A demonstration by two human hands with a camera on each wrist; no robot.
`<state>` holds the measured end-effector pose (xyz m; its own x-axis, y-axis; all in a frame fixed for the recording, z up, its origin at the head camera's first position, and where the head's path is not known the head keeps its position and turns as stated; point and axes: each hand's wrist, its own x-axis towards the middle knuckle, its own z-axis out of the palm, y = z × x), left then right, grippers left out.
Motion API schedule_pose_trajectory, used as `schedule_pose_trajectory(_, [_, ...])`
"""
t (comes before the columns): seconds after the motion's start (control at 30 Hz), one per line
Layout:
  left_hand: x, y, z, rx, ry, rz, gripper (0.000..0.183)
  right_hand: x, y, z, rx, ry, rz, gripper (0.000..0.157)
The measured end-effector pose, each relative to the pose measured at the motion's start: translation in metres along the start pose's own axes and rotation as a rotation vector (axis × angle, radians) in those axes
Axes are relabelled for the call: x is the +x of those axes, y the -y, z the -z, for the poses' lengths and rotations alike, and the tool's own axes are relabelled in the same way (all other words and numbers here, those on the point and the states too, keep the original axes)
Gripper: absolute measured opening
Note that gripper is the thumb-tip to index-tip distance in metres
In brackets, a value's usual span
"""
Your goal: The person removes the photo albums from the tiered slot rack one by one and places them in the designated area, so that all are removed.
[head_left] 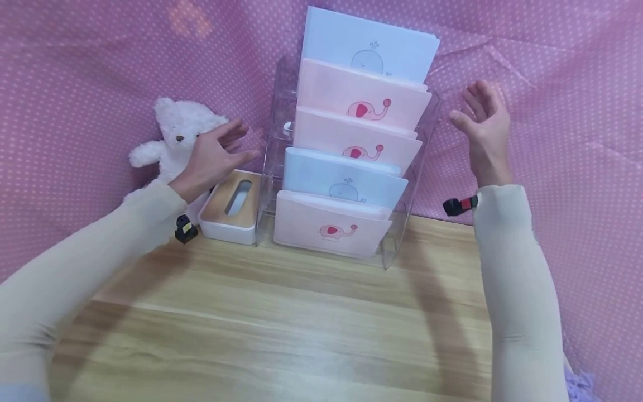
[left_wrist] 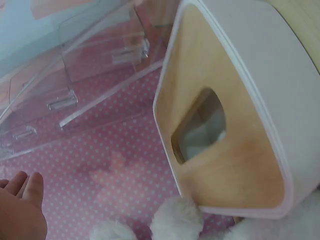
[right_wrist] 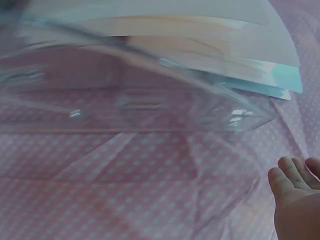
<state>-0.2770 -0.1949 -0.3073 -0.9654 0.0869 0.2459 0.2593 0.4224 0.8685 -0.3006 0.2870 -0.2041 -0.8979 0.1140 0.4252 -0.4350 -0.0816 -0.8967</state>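
Observation:
A clear acrylic rack (head_left: 397, 240) stands on the table, holding several tiers of pale pink and blue booklets. Red elephants mark the pink booklets (head_left: 331, 226), and whales mark the blue booklets (head_left: 346, 178). To the rack's left, my left hand (head_left: 213, 159) hovers in front of a white teddy bear (head_left: 173, 164) and above a tissue box (head_left: 228, 231) with a wooden lid; it holds nothing. On the other side my right hand (head_left: 487, 128) is raised beside the rack, apart from it, fingers relaxed and holding nothing. Both hands also show at the wrist views' lower corners.
Pink polka-dot cloth (head_left: 577, 167) hangs behind and around the wooden table (head_left: 281, 324). Black wrist cameras sit at both sleeve cuffs. A bit of lilac fluffy material (head_left: 580, 385) shows at the lower right.

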Motion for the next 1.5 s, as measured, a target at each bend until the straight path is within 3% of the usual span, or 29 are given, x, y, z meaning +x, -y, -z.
schedule_pose_trajectory(0.13, [0.002,-0.004,-0.006,0.009,-0.002,0.021,0.087,0.019,0.012,-0.014,0.005,0.023,-0.017,0.079])
schedule_pose_trajectory(0.3, [0.008,-0.009,-0.013,-0.052,-0.021,0.039,0.077,0.036,0.02,-0.029,0.0,0.051,-0.066,0.074])
schedule_pose_trajectory(0.57, [0.013,-0.012,-0.021,-0.063,-0.008,0.064,0.068,0.057,0.027,-0.045,-0.017,0.054,-0.175,0.078])
schedule_pose_trajectory(0.8, [0.012,-0.013,-0.025,-0.042,-0.032,0.06,0.057,0.067,0.028,-0.056,-0.057,0.085,-0.266,0.08])
schedule_pose_trajectory(0.9, [0.013,-0.014,-0.028,-0.01,-0.05,0.075,0.052,0.072,0.031,-0.064,-0.036,0.075,-0.281,0.082])
schedule_pose_trajectory(1.17, [0.016,-0.017,-0.036,-0.022,-0.094,0.111,0.041,0.085,0.04,-0.077,-0.12,0.12,-0.302,0.091])
schedule_pose_trajectory(1.5, [0.011,-0.019,-0.034,-0.018,-0.082,0.165,0.039,0.09,0.04,-0.084,-0.168,0.115,-0.357,0.075])
